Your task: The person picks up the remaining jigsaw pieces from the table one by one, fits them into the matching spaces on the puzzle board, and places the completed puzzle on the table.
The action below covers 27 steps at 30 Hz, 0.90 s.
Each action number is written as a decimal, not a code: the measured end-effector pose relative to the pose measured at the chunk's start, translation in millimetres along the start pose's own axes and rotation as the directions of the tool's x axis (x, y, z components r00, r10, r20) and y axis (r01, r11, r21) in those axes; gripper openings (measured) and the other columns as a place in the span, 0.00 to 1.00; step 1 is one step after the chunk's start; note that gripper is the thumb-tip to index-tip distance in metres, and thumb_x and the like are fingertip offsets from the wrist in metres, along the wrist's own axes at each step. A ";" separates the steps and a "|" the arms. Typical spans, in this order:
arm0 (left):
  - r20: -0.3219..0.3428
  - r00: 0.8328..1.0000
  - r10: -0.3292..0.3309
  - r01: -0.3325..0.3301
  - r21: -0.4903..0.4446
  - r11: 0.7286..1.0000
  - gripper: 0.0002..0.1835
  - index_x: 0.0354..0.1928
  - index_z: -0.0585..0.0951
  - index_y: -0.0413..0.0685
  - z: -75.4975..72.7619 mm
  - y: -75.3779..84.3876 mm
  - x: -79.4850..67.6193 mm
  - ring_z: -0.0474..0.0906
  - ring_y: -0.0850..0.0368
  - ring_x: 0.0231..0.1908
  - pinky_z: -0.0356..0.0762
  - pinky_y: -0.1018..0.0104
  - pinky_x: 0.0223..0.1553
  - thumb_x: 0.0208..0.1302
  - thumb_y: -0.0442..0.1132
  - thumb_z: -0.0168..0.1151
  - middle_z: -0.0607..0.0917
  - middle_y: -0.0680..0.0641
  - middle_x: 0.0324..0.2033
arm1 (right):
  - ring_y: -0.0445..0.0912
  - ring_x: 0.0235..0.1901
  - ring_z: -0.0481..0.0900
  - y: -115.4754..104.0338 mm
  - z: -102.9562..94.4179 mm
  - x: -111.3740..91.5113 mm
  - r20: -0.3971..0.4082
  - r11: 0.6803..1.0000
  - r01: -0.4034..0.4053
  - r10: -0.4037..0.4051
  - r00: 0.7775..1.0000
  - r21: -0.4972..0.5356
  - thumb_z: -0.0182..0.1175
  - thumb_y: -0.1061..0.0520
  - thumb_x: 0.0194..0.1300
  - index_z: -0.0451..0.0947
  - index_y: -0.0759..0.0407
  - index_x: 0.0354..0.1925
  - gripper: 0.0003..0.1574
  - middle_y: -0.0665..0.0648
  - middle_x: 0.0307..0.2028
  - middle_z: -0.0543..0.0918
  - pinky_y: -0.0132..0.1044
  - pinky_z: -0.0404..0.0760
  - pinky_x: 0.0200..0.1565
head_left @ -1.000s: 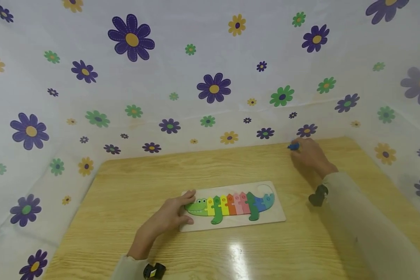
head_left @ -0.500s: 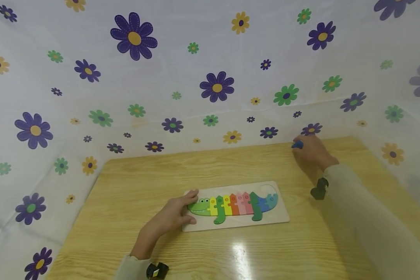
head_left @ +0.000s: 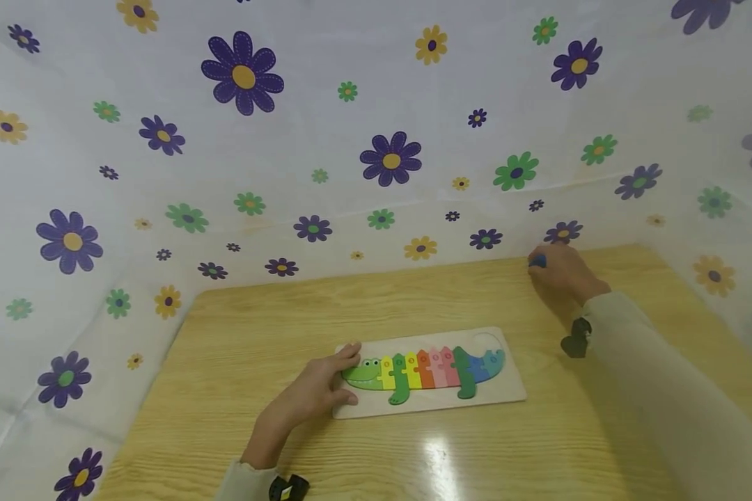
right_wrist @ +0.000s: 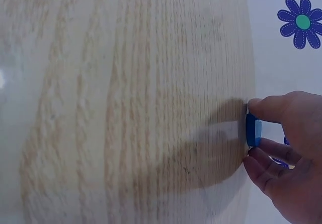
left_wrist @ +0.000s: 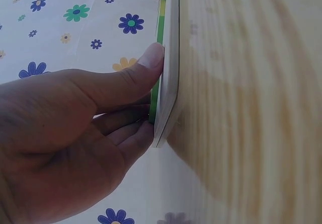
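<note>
A wooden crocodile puzzle board [head_left: 376, 409] lies flat on the table, with coloured pieces forming the head, body and blue tail. An outlined space shows bare wood at the tail's tip. My left hand [head_left: 313, 390] rests on the board's left end, thumb and fingers spread beside the green crocodile head [head_left: 362, 376]. In the left wrist view, its thumb and fingertips touch the board's top. Near the table's far right edge, my right hand [head_left: 564, 270] pinches a small blue puzzle piece [right_wrist: 253, 130] between thumb and fingers. They partly hide its shape.
A wood-grain table [head_left: 276, 327] extends around the board. Behind it and along both sides hangs a white cloth [head_left: 326, 125] printed with flowers. Its lower part meets the table's far edge just beyond my right hand.
The blue piece has turned within my right fingers, and less of it shows now. Both hands stay near the same places. The whole head view has shifted slightly.
</note>
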<state>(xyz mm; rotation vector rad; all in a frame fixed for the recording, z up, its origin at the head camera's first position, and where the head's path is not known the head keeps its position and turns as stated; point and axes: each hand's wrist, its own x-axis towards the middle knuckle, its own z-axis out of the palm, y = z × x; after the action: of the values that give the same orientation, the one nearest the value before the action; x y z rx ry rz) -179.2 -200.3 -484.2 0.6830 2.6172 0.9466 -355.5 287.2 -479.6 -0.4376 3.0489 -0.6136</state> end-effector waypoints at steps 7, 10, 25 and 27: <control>-0.028 1.000 0.005 -0.004 0.015 1.000 0.37 0.70 0.71 0.32 -0.8 -0.7 -1.3 0.55 0.45 0.77 0.55 0.49 0.75 0.60 0.34 0.74 0.62 0.41 0.76 | 0.76 0.58 0.73 0.4 -5.7 -5.5 0.024 1.000 -0.010 0.010 1.000 0.002 0.59 0.65 0.65 0.80 0.76 0.50 0.18 0.79 0.51 0.80 0.68 0.69 0.64; -0.019 1.000 0.010 -0.009 0.012 1.000 0.37 0.70 0.71 0.32 -0.1 -1.9 -0.5 0.55 0.45 0.77 0.55 0.49 0.75 0.60 0.34 0.74 0.62 0.42 0.77 | 0.76 0.57 0.73 2.7 -7.6 -9.0 0.022 1.000 0.000 0.000 1.000 -0.010 0.59 0.65 0.63 0.81 0.76 0.48 0.18 0.79 0.50 0.81 0.68 0.70 0.64; -0.013 1.000 0.014 -0.013 0.003 1.000 0.37 0.71 0.71 0.33 -2.0 -1.2 -2.0 0.54 0.45 0.77 0.56 0.49 0.74 0.61 0.34 0.73 0.62 0.41 0.77 | 0.73 0.48 0.78 3.2 -15.3 -21.7 0.001 0.998 0.069 -0.069 0.998 -0.008 0.64 0.66 0.60 0.83 0.74 0.43 0.14 0.76 0.43 0.84 0.68 0.74 0.57; -0.012 1.000 0.025 -0.025 0.009 1.000 0.37 0.70 0.71 0.32 -1.4 -1.2 -1.3 0.55 0.44 0.77 0.57 0.48 0.74 0.61 0.34 0.73 0.62 0.40 0.76 | 0.73 0.48 0.78 4.1 -15.5 -25.7 0.002 0.998 0.061 -0.061 0.998 -0.009 0.65 0.66 0.60 0.84 0.75 0.44 0.14 0.76 0.43 0.84 0.67 0.74 0.57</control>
<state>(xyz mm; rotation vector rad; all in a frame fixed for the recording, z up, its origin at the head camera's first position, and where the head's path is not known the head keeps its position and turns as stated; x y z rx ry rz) -179.1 -202.5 -483.9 0.7161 2.6303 0.9502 -332.8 303.7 -468.1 -0.5324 3.0482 -0.6021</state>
